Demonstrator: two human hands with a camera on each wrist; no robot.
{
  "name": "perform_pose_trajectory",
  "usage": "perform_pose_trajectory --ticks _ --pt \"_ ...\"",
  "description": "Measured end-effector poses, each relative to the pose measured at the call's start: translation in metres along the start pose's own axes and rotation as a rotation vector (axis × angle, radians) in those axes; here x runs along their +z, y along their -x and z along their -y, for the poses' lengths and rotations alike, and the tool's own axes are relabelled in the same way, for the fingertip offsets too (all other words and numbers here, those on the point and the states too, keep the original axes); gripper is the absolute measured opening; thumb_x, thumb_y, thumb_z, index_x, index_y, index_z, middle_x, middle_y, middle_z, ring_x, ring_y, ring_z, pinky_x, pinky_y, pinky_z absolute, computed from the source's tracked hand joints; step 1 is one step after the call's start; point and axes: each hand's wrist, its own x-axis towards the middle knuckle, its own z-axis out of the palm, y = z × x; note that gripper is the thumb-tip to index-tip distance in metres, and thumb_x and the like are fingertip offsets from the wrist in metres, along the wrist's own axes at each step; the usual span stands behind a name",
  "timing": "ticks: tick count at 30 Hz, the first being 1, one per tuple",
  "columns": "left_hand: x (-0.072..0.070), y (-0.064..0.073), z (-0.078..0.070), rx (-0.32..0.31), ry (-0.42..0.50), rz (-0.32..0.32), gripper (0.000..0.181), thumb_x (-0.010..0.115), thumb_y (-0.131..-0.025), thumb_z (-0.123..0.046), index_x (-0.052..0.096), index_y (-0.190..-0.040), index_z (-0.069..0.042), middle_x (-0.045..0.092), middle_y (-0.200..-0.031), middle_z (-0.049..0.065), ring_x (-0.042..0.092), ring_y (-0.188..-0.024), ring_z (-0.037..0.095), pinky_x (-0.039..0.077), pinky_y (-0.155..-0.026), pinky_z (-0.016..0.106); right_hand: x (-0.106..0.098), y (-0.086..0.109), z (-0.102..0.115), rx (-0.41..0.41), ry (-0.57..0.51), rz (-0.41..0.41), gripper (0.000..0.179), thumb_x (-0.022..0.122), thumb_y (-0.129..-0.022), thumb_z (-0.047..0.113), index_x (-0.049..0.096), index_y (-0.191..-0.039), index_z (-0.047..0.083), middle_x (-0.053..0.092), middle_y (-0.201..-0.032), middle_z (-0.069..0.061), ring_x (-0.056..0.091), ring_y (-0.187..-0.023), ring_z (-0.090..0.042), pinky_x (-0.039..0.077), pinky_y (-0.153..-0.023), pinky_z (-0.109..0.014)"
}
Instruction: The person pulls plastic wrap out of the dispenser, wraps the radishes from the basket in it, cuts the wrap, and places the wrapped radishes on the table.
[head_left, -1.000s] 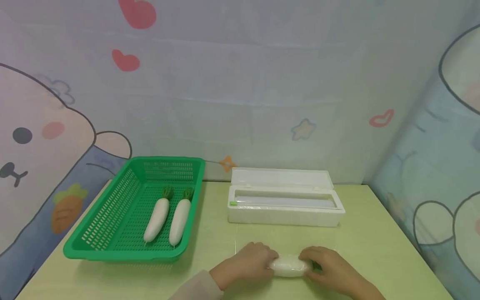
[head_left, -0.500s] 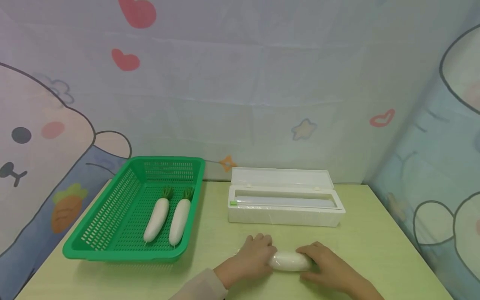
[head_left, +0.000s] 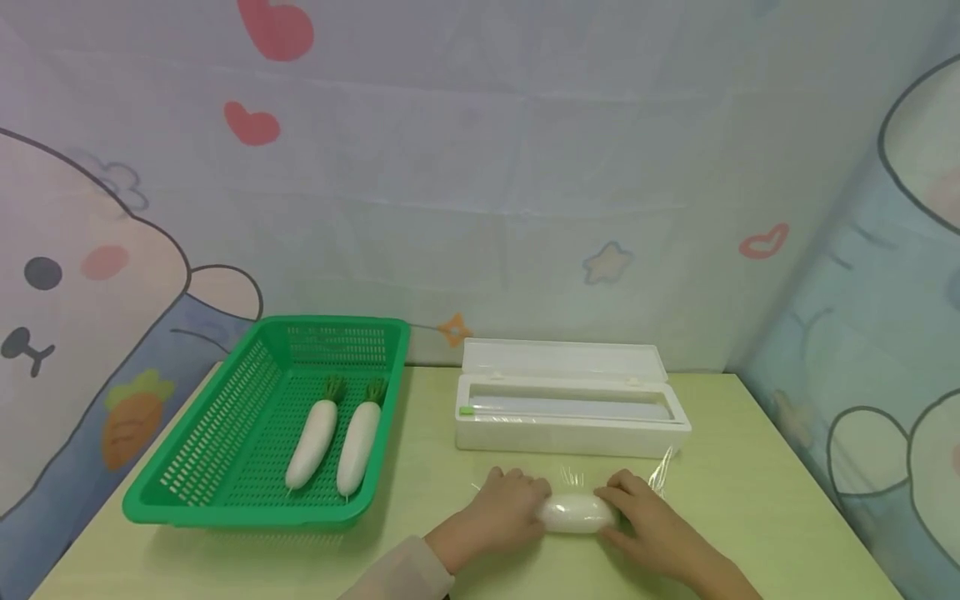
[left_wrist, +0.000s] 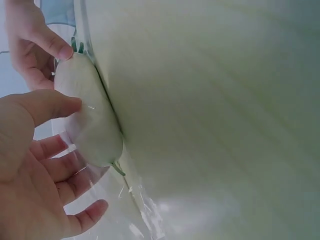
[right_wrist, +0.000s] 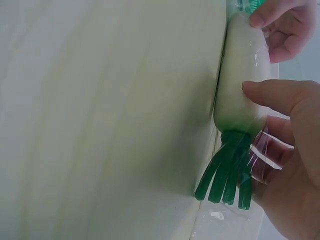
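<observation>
A white radish (head_left: 576, 513) with green stalks (right_wrist: 231, 170) lies crosswise near the table's front, with clear plastic film around it. My left hand (head_left: 504, 518) holds its root end, thumb on the near side and fingers on the far side, as the left wrist view shows. At the stalk end, my right hand (head_left: 651, 527) grips it the same way, with the thumb (right_wrist: 270, 95) pressing the radish's side. Shiny creases of clear film (head_left: 660, 473) run between the radish and the white box (head_left: 570, 435).
The white box stands behind the hands with its lid (head_left: 562, 360) up and a film roll (head_left: 570, 407) inside. To the left, a green basket (head_left: 247, 515) holds two more white radishes (head_left: 313, 443). A printed cloth (head_left: 525, 167) hangs behind the table.
Both hands have moved the radish a little away from the front edge, toward the box. Creases in the film now show between it and the box. The basket and box have not moved.
</observation>
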Motion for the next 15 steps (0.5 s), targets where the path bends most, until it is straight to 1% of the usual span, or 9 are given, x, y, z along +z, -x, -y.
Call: perform_pose_trajectory --ticks 4,6,8,11,15 --pt "-0.003 -0.002 0.001 -0.012 0.004 0.003 0.024 0.073 -0.076 -0.029 0.066 -0.096 -0.017 0.06 -0.088 -0.008 0.046 -0.075 0.008 0.033 -0.068 0.027 -0.002 -0.004 0.001 0.019 0.006 0.013 0.045 0.078 -0.077 0.016 0.063 -0.116 -0.001 0.056 -0.105 0.003 0.054 -0.091 -0.008 0.051 -0.079 -0.034" --pt "-0.002 -0.003 0.002 -0.012 -0.001 -0.001 0.029 0.076 -0.073 -0.031 0.067 -0.098 -0.017 0.058 -0.094 -0.007 0.046 -0.08 0.01 0.034 -0.069 0.027 -0.003 -0.005 0.001 0.046 -0.006 0.025 0.049 0.078 -0.077 0.016 0.06 -0.12 0.001 0.059 -0.108 0.001 0.056 -0.093 -0.011 0.051 -0.081 -0.036" --pt "-0.001 -0.004 0.004 -0.01 -0.003 -0.003 0.034 0.077 -0.07 -0.028 0.068 -0.1 -0.017 0.056 -0.098 -0.005 0.045 -0.084 0.01 0.034 -0.07 0.027 -0.004 -0.006 0.0 0.074 -0.012 0.035 0.05 0.077 -0.078 0.016 0.058 -0.122 0.004 0.061 -0.111 0.0 0.058 -0.095 -0.013 0.051 -0.082 -0.038" --pt "0.003 -0.006 0.007 -0.008 -0.006 0.004 0.036 0.077 -0.07 -0.021 0.068 -0.105 -0.016 0.054 -0.099 -0.003 0.045 -0.087 0.012 0.034 -0.071 0.027 -0.005 -0.008 -0.001 0.097 -0.009 0.04 0.046 0.076 -0.079 0.017 0.058 -0.12 0.005 0.064 -0.113 -0.003 0.06 -0.098 -0.018 0.051 -0.083 -0.04" --pt "0.006 -0.009 0.011 -0.006 -0.009 0.026 0.042 0.073 -0.073 -0.016 0.066 -0.114 -0.015 0.055 -0.102 -0.001 0.047 -0.091 0.014 0.034 -0.073 0.028 -0.005 -0.01 -0.003 0.13 0.008 0.049 0.045 0.079 -0.077 0.02 0.06 -0.116 0.007 0.066 -0.106 -0.002 0.06 -0.093 -0.018 0.051 -0.081 -0.039"
